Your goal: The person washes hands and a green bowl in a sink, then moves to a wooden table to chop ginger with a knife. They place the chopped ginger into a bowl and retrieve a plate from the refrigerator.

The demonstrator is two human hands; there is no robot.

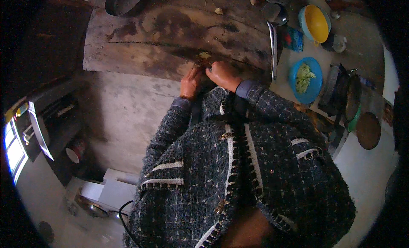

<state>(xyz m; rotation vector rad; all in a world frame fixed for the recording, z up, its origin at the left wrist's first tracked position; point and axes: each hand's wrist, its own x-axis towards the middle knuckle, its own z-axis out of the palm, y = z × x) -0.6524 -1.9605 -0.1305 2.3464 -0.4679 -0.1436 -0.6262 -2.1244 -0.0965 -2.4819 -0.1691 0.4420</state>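
Note:
My left hand (190, 84) is at the near edge of a worn wooden tabletop (134, 58), its fingers bent over something small and dark that I cannot make out. Close beside it, on the right, my right hand (222, 74) is curled with the thumb side toward the left fingers. Whether either hand grips anything is hidden by the fingers and the dimness. Just beyond the fingertips lies a small yellowish scrap (204, 55) on the wood. Farther back on the boards sits a small pale lump (219, 11).
A dark round pan (123, 3) stands at the back left. To the right are a blue plastic bowl (298, 88) holding shredded pale-green vegetable, a yellow bowl (316, 23) inside a light-blue one, a ladle (281, 18) and a long metal-edged object (273, 51).

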